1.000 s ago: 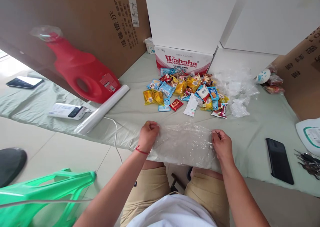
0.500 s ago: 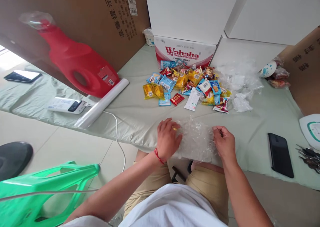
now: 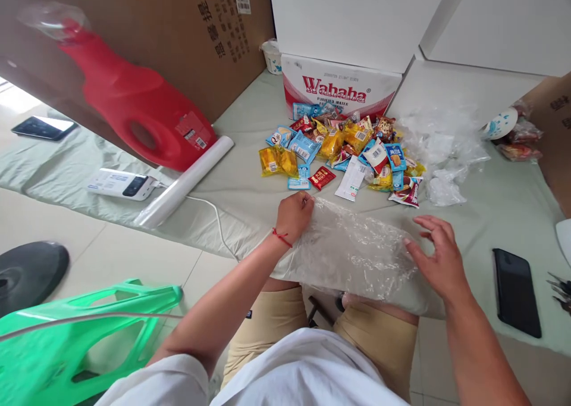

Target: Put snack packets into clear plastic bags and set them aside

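Observation:
A clear plastic bag lies spread along the front edge of the cloth-covered table. My left hand, with a red string on its wrist, pinches the bag's upper left corner. At the bag's right end, my right hand has its fingers apart, the thumb close to the plastic; whether it touches is hard to tell. Beyond the bag lies a pile of small wrapped snacks, with a white packet and a red packet nearest. Crumpled clear plastic bags lie right of the pile.
A red jug and a plastic film roll lie left, near a power bank with a white cable. A Wahaba-style printed carton stands behind. At right is a black phone. A green stool is on the floor.
The plastic has been spread wider. My left hand moved up and closed on its corner; my right hand moved right and its fingers came apart. The view shifted slightly.

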The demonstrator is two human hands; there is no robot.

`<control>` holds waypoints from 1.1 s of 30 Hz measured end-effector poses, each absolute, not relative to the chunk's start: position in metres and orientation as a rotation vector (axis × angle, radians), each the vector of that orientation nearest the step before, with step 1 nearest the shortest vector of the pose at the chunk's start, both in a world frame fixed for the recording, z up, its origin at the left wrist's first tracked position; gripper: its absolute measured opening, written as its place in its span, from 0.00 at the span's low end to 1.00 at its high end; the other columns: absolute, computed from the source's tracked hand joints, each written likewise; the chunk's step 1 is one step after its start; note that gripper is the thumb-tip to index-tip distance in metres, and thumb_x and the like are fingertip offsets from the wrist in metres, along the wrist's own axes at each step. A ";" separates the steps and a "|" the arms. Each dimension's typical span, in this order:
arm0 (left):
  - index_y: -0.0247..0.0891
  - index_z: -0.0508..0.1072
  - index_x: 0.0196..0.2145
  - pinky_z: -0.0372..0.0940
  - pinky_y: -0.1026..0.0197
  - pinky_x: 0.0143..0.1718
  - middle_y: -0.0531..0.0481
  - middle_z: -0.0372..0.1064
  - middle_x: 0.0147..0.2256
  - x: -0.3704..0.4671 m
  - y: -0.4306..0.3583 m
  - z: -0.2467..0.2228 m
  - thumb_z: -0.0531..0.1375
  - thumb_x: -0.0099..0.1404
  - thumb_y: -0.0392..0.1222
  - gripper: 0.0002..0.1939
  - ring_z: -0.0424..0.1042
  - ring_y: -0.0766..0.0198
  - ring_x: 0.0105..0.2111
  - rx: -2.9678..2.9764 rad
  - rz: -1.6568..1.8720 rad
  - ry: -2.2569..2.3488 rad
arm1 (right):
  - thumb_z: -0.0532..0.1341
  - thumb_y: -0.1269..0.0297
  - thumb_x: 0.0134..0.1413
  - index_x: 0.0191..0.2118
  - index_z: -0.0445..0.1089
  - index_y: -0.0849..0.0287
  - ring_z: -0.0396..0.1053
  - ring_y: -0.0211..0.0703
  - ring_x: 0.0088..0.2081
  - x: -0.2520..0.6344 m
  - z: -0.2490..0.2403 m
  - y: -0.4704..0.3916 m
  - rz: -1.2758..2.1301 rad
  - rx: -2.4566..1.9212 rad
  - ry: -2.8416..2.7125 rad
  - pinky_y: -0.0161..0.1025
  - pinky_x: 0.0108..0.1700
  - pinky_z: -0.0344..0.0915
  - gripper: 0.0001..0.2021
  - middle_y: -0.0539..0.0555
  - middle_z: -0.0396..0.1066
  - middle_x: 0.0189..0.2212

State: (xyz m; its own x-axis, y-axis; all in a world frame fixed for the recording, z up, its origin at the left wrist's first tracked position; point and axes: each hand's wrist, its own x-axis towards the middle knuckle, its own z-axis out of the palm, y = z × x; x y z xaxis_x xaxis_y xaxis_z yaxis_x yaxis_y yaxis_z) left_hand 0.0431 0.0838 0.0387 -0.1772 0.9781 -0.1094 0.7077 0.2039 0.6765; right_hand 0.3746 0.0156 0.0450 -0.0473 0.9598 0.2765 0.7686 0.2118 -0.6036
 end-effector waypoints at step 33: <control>0.37 0.74 0.54 0.51 0.29 0.67 0.37 0.63 0.66 0.090 0.022 0.034 0.53 0.70 0.38 0.17 0.59 0.44 0.68 2.122 0.461 1.799 | 0.60 0.52 0.65 0.39 0.72 0.56 0.77 0.45 0.41 0.324 0.028 0.038 0.963 -1.446 -1.579 0.42 0.43 0.74 0.12 0.57 0.78 0.46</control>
State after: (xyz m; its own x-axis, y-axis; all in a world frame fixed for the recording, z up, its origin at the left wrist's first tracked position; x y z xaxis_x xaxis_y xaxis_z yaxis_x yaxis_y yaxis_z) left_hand 0.0904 0.0224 0.0340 0.1547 0.9872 0.0378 0.8839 -0.1553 0.4411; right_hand 0.3240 0.0380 0.0278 -0.0560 0.9972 0.0494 0.4124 0.0681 -0.9085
